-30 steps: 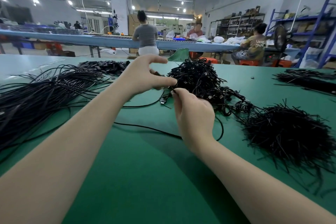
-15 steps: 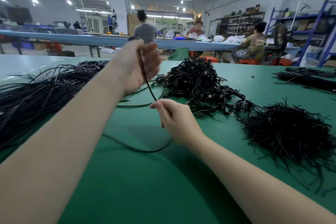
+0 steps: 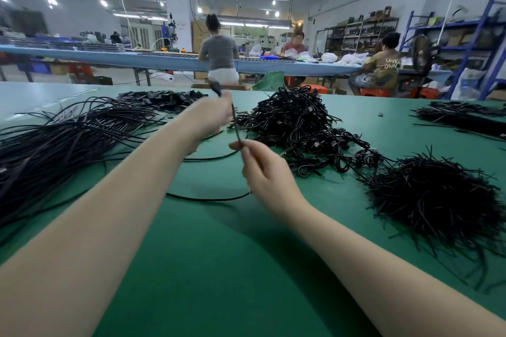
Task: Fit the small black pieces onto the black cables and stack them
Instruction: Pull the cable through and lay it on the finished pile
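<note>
Both hands hold one cable (image 3: 236, 128) above the green counter (image 3: 219, 268), left hand (image 3: 212, 115) gripping its upper end, right hand (image 3: 267, 169) pinching lower down, cable heaps around.

I am seeing my left hand (image 3: 210, 115) gripping one thin black cable (image 3: 237, 128) above the green table mat (image 3: 219, 268), its plug end poking out past my fingers, while my right hand (image 3: 264, 169) is pinching the same cable lower down, just left of the tangled black cable heap (image 3: 295, 120).
</note>
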The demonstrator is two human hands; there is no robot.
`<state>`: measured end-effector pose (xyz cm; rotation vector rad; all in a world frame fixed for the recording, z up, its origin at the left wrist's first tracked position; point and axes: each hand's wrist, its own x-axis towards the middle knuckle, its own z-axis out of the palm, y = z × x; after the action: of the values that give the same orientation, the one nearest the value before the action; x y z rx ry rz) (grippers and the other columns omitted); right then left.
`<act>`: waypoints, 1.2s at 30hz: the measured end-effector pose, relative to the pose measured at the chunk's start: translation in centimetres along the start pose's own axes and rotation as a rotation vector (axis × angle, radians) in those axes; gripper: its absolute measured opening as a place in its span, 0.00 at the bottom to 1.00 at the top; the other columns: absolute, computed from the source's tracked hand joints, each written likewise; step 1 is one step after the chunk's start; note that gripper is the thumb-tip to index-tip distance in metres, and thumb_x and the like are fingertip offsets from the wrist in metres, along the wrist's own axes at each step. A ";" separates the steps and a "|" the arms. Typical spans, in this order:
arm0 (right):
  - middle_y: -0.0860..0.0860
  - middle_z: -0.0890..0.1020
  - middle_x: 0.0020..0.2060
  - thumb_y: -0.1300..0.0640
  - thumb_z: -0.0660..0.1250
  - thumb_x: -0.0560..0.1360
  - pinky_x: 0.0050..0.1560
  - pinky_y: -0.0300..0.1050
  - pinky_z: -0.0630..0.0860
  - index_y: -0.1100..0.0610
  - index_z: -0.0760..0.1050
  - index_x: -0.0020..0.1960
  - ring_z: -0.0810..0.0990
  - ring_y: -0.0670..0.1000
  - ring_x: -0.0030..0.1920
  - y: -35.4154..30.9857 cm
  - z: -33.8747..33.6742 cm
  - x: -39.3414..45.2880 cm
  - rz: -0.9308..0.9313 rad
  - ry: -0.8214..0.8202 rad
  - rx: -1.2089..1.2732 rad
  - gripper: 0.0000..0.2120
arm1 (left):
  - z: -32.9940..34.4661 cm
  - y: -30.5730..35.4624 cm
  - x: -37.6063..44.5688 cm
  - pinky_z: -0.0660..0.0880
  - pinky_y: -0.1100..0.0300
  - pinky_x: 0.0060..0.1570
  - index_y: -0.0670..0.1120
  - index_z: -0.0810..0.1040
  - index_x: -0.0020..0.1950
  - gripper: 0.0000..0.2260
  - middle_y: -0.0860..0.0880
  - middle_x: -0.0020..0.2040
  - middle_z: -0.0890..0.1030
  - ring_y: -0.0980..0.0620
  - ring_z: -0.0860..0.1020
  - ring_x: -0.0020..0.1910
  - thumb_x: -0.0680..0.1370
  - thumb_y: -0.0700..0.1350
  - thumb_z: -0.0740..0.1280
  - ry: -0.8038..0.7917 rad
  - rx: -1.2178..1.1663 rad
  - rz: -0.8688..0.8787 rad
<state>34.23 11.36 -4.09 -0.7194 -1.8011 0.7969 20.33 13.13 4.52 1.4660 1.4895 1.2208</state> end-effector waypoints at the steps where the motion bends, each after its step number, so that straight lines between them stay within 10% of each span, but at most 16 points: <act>1: 0.47 0.69 0.28 0.57 0.56 0.82 0.31 0.42 0.66 0.46 0.75 0.53 0.67 0.48 0.29 0.1 0.1 -0.1 0.009 -0.068 -0.006 0.11 | -0.4 0.6 0.1 0.73 0.59 0.52 0.45 0.76 0.59 0.18 0.48 0.55 0.82 0.54 0.79 0.51 0.84 0.54 0.51 0.048 -0.190 0.037; 5: 0.48 0.76 0.30 0.53 0.56 0.82 0.29 0.36 0.66 0.50 0.78 0.54 0.67 0.44 0.25 0.4 -0.5 0.0 0.150 -0.167 -0.015 0.12 | -3.0 3.5 -2.4 0.75 0.66 0.36 0.48 0.84 0.47 0.13 0.54 0.37 0.83 0.57 0.81 0.37 0.76 0.51 0.61 -0.329 -0.882 0.198; 10: 0.43 0.68 0.24 0.46 0.70 0.73 0.29 0.38 0.62 0.56 0.73 0.32 0.63 0.43 0.27 0.6 -1.8 0.6 0.151 0.223 -0.051 0.18 | -3.9 3.0 -3.8 0.69 0.66 0.24 0.45 0.84 0.39 0.17 0.51 0.26 0.78 0.56 0.74 0.22 0.76 0.54 0.61 -0.739 -0.037 -0.102; 13: 0.41 0.69 0.23 0.47 0.68 0.75 0.28 0.34 0.60 0.50 0.68 0.32 0.64 0.42 0.26 0.1 -1.6 0.7 -0.021 0.331 -0.129 0.17 | -1.4 1.5 -3.1 0.71 0.66 0.32 0.44 0.79 0.51 0.23 0.51 0.37 0.84 0.56 0.81 0.34 0.82 0.56 0.49 -0.624 0.339 -0.301; 18: 0.43 0.72 0.27 0.56 0.58 0.81 0.29 0.43 0.66 0.50 0.77 0.48 0.67 0.43 0.28 -0.4 -0.1 0.1 -0.052 0.026 -0.104 0.09 | -0.8 1.5 -1.5 0.79 0.61 0.48 0.42 0.77 0.58 0.20 0.46 0.50 0.85 0.51 0.83 0.50 0.83 0.54 0.53 -0.180 -0.407 -0.037; 23: 0.48 0.75 0.29 0.51 0.57 0.82 0.29 0.43 0.66 0.51 0.79 0.47 0.68 0.44 0.26 0.7 -1.0 -0.4 0.156 -0.186 -0.265 0.13 | -3.7 3.5 -2.8 0.71 0.67 0.32 0.50 0.82 0.40 0.18 0.56 0.29 0.77 0.60 0.76 0.29 0.81 0.52 0.57 -0.456 -0.856 0.152; 26: 0.45 0.72 0.25 0.44 0.58 0.80 0.29 0.43 0.62 0.52 0.75 0.39 0.67 0.45 0.25 0.8 -1.8 0.0 0.214 0.088 -0.395 0.17 | -5.1 3.3 -3.1 0.65 0.68 0.25 0.49 0.79 0.37 0.13 0.55 0.23 0.70 0.60 0.67 0.20 0.77 0.52 0.63 -0.730 -0.484 0.071; 31: 0.44 0.75 0.33 0.51 0.55 0.82 0.33 0.44 0.66 0.54 0.73 0.46 0.70 0.44 0.32 -0.8 -1.3 0.4 0.040 0.290 -0.304 0.11 | -0.9 0.9 -2.5 0.70 0.67 0.29 0.46 0.78 0.51 0.19 0.51 0.41 0.83 0.56 0.79 0.32 0.83 0.55 0.51 -0.586 0.402 -0.270; 36: 0.41 0.74 0.31 0.56 0.56 0.82 0.36 0.42 0.68 0.55 0.75 0.49 0.71 0.42 0.32 -1.4 0.3 0.2 -0.053 0.190 -0.180 0.10 | -0.5 0.5 -1.6 0.80 0.63 0.47 0.44 0.77 0.58 0.17 0.48 0.55 0.84 0.55 0.82 0.52 0.84 0.50 0.51 -0.368 -0.418 -0.102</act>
<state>33.68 10.61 -2.96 -0.8316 -1.7252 0.5171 20.21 11.47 4.90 1.2318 0.9803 1.0530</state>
